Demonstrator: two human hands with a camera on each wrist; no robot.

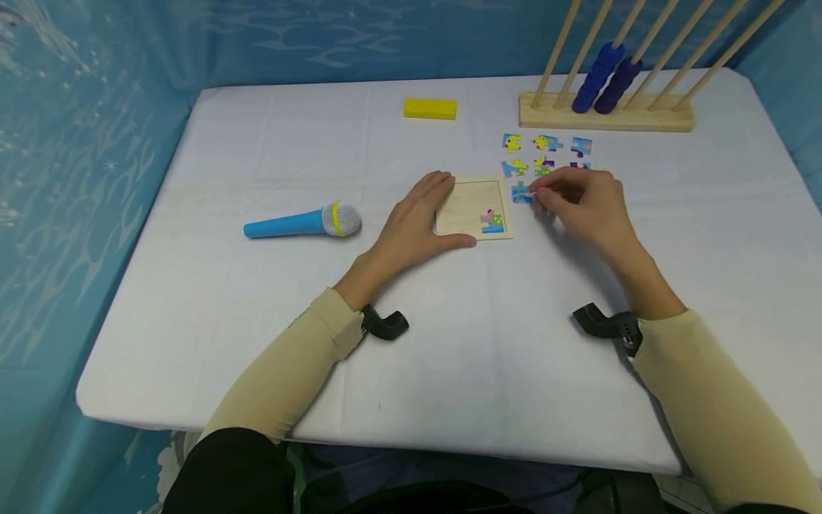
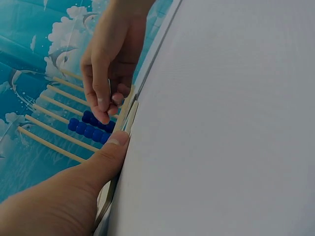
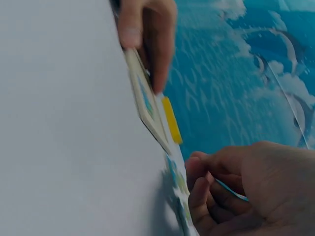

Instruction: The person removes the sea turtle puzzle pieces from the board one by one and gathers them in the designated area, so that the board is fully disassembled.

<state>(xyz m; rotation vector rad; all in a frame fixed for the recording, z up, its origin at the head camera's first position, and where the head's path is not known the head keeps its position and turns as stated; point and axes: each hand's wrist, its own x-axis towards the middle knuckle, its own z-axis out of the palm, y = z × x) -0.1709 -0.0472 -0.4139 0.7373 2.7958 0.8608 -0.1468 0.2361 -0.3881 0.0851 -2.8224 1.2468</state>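
Note:
A square wooden puzzle board (image 1: 464, 201) lies on the table, with colourful puzzle pieces (image 1: 492, 223) set in its lower right corner. My left hand (image 1: 414, 218) holds the board from its left side, thumb along the near edge and fingers at the far left corner. The left wrist view shows that thumb (image 2: 112, 147) against the board's rim. My right hand (image 1: 587, 207) is just right of the board, thumb and forefinger pinching a small puzzle piece mostly hidden by the fingertips. Beside those fingertips lies a blue puzzle piece (image 1: 520, 193).
More loose puzzle pieces (image 1: 511, 142) lie in rows beyond the right hand, partly covered by it. Behind them stands a wooden peg rack (image 1: 606, 120) with blue beads (image 1: 594, 82). A yellow block (image 1: 430, 108) sits at the back; a blue toy microphone (image 1: 289, 225) lies left.

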